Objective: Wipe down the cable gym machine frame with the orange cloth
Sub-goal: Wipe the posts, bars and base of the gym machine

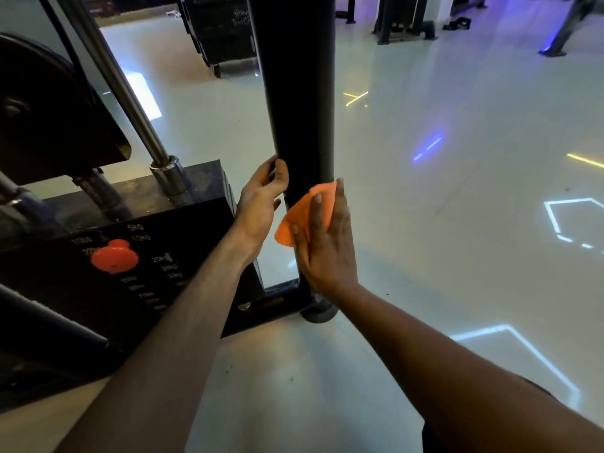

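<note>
R hand (322,238) lies flat, fingers straight, pressing the orange cloth (305,212) against the black upright post (294,103) of the cable machine frame, low on the post, not far above its foot (318,313). Cloth sits at approx 6 o'clock of the visible post length, bunched w/ one corner hanging free toward 8 o'clock. L hand (261,199) is loosely open, fingertips touching the post's edge at 9 o'clock of the cloth, holding nothing. Cloth looks thin, soft, light; prob folds and slips under the palm, so best pinned w/ a flat palm or wrapped partway round the post rather than pinched at a corner. Post looks rigid, smooth, fixed, so firm pressure should be fine. Weight stack (108,243) w/ orange selector pin (114,256) stands at 9 o'clock; glossy floor (441,191) all round.
</note>
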Action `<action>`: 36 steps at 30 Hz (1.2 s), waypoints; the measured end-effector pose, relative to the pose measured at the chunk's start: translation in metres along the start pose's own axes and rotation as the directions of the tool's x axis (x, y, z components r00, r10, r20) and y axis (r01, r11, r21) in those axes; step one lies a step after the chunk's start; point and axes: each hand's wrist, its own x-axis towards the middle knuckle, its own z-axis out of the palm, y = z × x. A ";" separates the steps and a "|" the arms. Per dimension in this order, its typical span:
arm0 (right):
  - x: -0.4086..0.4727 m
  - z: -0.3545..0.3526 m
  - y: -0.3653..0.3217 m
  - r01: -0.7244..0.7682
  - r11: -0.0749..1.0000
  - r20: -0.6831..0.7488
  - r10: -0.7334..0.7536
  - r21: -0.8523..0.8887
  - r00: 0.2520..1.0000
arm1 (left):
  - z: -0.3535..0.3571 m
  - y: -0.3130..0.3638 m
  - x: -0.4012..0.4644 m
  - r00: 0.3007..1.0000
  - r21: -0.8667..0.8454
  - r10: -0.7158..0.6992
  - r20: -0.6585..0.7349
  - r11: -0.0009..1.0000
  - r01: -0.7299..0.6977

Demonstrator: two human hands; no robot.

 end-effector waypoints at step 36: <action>-0.140 0.096 0.107 0.027 0.995 0.229 -0.004 -0.097 0.973 | 0.015 -0.169 -0.004 1.000 -0.013 -0.015 -0.004 1.000 0.015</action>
